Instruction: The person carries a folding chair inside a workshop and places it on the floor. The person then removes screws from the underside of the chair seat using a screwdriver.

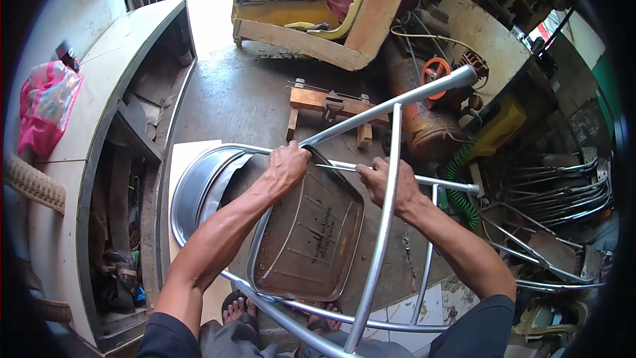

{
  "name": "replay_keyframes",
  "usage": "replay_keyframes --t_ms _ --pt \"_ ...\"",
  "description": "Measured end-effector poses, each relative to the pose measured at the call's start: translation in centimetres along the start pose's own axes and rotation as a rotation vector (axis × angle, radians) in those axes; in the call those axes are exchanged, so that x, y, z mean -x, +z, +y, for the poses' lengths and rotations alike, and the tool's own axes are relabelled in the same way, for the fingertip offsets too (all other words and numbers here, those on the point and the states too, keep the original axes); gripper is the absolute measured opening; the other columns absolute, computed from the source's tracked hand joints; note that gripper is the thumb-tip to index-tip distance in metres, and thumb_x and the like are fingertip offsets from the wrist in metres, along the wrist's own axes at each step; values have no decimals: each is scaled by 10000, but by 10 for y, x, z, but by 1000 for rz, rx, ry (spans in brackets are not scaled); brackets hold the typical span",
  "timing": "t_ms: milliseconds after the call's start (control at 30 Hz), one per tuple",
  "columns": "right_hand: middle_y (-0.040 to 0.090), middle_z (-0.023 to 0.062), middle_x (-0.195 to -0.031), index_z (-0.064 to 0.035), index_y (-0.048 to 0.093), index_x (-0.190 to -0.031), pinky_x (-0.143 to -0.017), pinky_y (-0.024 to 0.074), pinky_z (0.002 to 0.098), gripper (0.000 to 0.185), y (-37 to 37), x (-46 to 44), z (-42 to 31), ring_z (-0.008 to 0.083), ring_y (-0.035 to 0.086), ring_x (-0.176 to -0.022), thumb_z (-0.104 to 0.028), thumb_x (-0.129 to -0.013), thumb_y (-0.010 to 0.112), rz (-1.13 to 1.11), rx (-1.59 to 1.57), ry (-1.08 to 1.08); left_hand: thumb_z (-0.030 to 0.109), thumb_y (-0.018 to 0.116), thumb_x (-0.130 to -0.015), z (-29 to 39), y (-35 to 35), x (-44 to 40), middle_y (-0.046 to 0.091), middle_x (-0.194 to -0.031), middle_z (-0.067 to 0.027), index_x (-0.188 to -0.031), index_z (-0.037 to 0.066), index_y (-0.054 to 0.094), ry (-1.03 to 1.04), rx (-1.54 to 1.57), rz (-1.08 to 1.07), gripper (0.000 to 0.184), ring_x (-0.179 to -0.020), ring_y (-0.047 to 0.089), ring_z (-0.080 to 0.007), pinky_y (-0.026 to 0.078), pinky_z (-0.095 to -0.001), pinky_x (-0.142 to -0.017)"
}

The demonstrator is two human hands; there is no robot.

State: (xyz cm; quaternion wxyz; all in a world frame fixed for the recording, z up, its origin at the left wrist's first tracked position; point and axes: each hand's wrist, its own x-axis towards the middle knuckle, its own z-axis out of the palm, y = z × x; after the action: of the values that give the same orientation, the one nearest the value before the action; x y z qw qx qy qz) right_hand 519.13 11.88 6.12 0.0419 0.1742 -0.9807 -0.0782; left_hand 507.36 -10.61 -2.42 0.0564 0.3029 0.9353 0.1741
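A metal chair with a silver tube frame point(379, 245) lies tipped over in front of me, its legs pointing to the right. The underside of its brown, stained seat point(308, 238) faces me, with dark handwriting on it. My left hand point(289, 162) is closed at the seat's upper corner, where a dark edge runs out from under the fingers. In my right hand point(386, 184) is a thin pointed metal tool, its tip point(324, 166) directed left at that edge; the handle is hidden in the fist. The silver backrest point(205, 189) is at the left.
A wooden stand with metal fittings point(324, 103) is beyond the chair. At left runs a tiled counter point(99, 99) with cluttered shelves. A rusty tank point(430, 134) and green coiled hose point(457, 189) stand right, near stacked chair frames point(563, 189). Yellow-padded furniture point(285, 10) is at the back.
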Motion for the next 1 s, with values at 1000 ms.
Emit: replay_keyframes --t_ms 1000 --pt "671 208 -1001 -73 669 -1047 -777 536 508 215 -9 63 9 383 685 -932 -159 -884 559 -280 -70 247 188 546 -942 -12 34 -32 592 -1095 -174 -937 -5 683 123 -213 40 237 -872 697 -370 584 -490 -738"
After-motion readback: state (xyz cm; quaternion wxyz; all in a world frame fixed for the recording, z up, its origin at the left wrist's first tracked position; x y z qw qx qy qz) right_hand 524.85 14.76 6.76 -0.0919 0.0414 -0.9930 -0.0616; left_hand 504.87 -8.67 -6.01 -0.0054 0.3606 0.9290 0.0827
